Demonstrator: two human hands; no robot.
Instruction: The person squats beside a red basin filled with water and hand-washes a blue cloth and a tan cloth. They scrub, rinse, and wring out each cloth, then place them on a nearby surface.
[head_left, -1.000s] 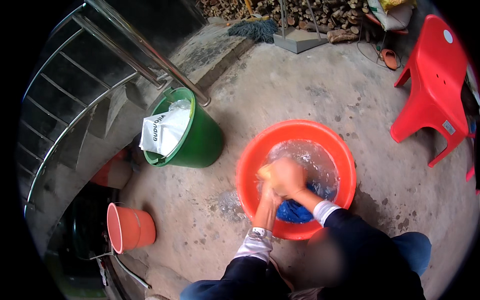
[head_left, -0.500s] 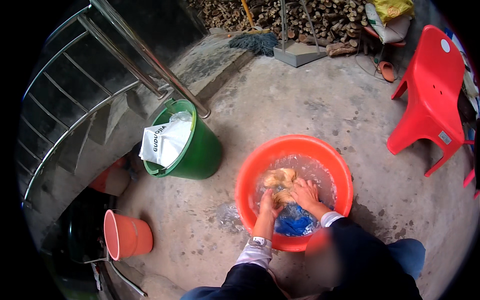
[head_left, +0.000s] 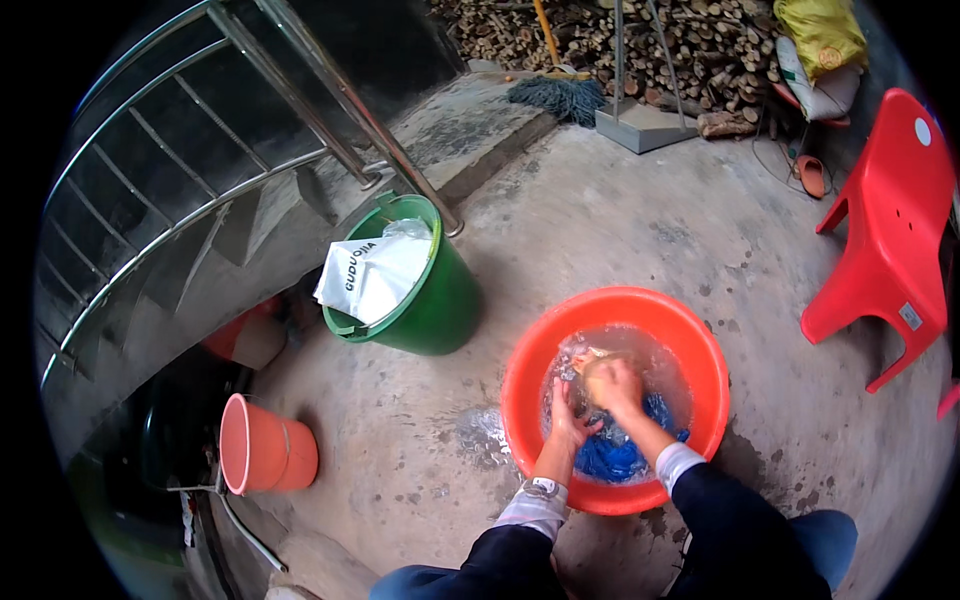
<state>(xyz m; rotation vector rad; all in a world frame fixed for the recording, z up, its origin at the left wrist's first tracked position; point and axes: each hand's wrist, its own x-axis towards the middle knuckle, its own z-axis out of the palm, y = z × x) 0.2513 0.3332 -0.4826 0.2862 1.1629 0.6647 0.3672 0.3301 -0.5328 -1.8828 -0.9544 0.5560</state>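
An orange-red plastic basin of cloudy, bubbly water sits on the concrete floor before me. In it a bunched blue cloth or garment lies toward the near side. My right hand, slightly blurred, is closed on a pale yellow cloth near the middle of the water. My left hand is just left of it, above the blue cloth, with fingers apart and nothing visible in it.
A green bin holding white bags stands left-back, by stairs with a steel railing. An orange bucket stands left. A red chair is at right. A mop, dustpan and stacked firewood line the back.
My hands, earlier together on the yellow cloth, have separated: the right grips and moves it, the left has fingers spread beside it. The whole view has shifted slightly, with surroundings appearing further right.
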